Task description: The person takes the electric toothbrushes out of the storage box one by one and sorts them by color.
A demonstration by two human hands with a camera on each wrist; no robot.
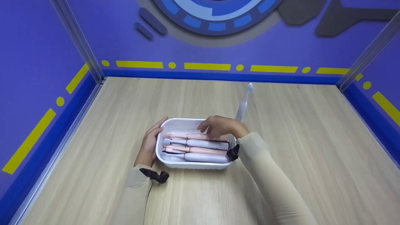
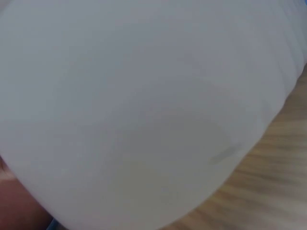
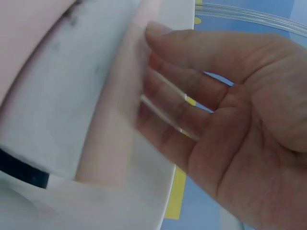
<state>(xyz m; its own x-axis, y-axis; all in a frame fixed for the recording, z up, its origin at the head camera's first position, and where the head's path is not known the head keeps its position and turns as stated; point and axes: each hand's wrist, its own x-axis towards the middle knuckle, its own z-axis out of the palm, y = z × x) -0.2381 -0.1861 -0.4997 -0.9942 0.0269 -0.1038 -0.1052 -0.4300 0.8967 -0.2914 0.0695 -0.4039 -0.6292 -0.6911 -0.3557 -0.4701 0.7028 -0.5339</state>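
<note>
The left hand (image 1: 147, 145) grips the left end of the white basket (image 1: 193, 166), near its far left corner. The right hand (image 1: 220, 126) is positioned over the basket's far edge, thumb and fingers apart, fingertips beside the far pink toothbrush (image 1: 197, 137). Four toothbrushes, alternating pink and white, lie parallel in the basket, heads toward its left end. A separate white toothbrush (image 1: 242, 109) is located beyond the far right corner, lower end hidden.

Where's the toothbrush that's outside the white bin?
Head view: the loose toothbrush is on the table, right of centre, just beyond the right hand and off the far-right corner of the white bin.
</note>
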